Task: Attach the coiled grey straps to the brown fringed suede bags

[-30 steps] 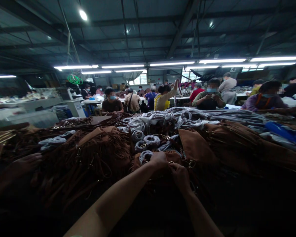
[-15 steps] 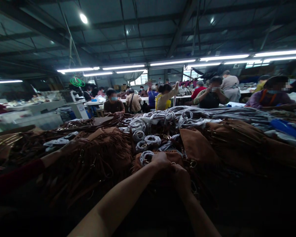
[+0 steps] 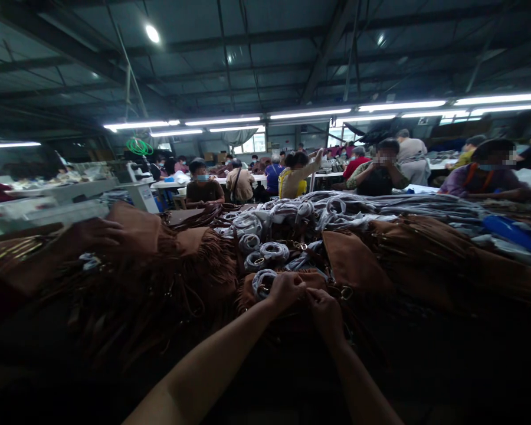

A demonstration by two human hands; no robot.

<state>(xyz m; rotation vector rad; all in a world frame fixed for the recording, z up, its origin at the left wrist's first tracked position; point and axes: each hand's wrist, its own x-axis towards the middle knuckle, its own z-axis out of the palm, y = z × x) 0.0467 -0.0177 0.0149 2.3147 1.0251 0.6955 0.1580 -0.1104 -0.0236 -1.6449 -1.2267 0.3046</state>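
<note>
My left hand [image 3: 287, 290] is closed in a pinch over a brown fringed bag [image 3: 249, 289] at the near middle. Close beside it on the right, my right hand [image 3: 325, 308] is pinched too, its fingertips almost touching the left ones. What lies between the fingers is too small and dark to make out. A coiled strap in pale wrapping [image 3: 262, 282] rests on the bag, just left of my left hand. To the right of my right hand shows a gold ring [image 3: 346, 293], beside a brown flap [image 3: 356, 262].
Another person's hand [image 3: 95, 233] holds a brown fringed piece [image 3: 137, 227] at the left. More wrapped coils [image 3: 274, 252] lie beyond my hands. Brown bags with gold zippers [image 3: 425, 236] are heaped at the right. People sit across the table.
The other person's hand at the left has drawn back and raised a brown fringed piece. My hands have shifted slightly, with their fingertips now more visible.
</note>
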